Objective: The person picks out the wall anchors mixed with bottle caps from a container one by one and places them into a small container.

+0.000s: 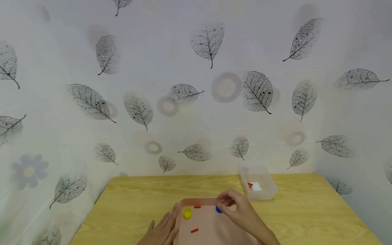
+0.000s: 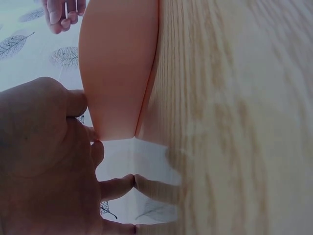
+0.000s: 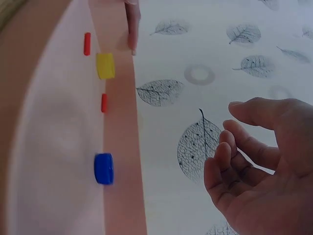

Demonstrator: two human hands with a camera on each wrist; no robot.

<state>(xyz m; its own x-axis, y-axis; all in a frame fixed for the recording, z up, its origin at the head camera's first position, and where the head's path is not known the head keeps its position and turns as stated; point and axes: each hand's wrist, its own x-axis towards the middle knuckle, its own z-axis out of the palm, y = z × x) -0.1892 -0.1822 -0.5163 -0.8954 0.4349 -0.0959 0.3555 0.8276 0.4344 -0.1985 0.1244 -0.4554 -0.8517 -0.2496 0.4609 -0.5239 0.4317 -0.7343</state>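
Note:
A shallow pink tray (image 1: 211,226) lies on the table before me. My left hand (image 1: 162,228) rests against its left side; in the left wrist view the thumb meets the tray wall (image 2: 117,73) and fingertips touch the tabletop. Over the tray's far right part hovers my right hand (image 1: 239,207), fingers loosely bent. The right wrist view shows this hand (image 3: 269,164) apart from the blue round piece (image 3: 103,169), with nothing between thumb and fingers. A yellow round piece (image 1: 188,213) sits at the far left corner. Two short red sticks (image 1: 197,207) lie inside the tray, one nearer me.
Behind the tray, to the right, stands a translucent plastic box (image 1: 266,195) holding a white flat piece (image 1: 256,186) and some red pieces (image 1: 250,185). The wooden table (image 1: 137,197) ends at a pale leaf-patterned sheet (image 1: 183,129) at the back and sides.

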